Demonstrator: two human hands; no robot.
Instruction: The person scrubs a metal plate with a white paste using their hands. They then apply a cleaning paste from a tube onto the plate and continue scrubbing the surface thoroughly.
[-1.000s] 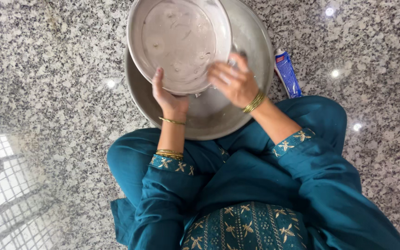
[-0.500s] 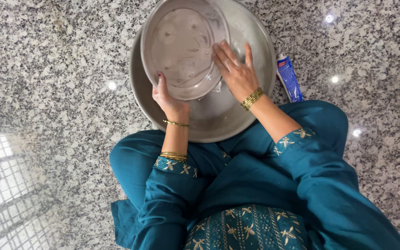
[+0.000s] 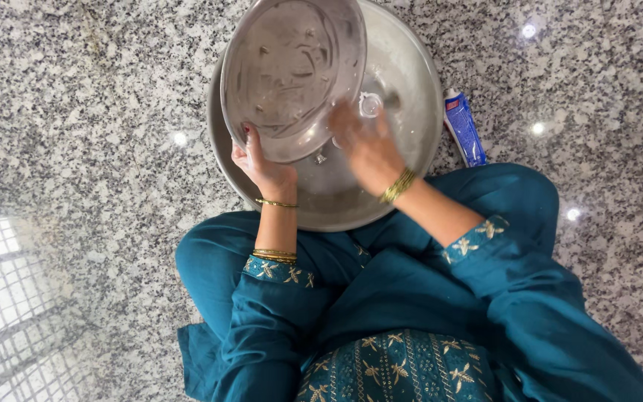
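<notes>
While the plate (image 3: 292,74) was held almost flat to the camera a second ago, it now tilts further, its right edge swung toward the far side and its lower rim hanging over the big metal basin (image 3: 411,97) on the speckled stone floor (image 3: 76,112). The right hand (image 3: 366,145) has come off the plate's rim and dropped toward the basin; it is blurred with motion, so whether its fingers are spread or curled cannot be told, and it appears to hold nothing. That leaves the plate carried by one hand only. The left hand (image 3: 262,164) is clamped on the plate's near-left rim, thumb on the inner face. A blue tube (image 3: 463,126) lies on the floor just right of the basin.
</notes>
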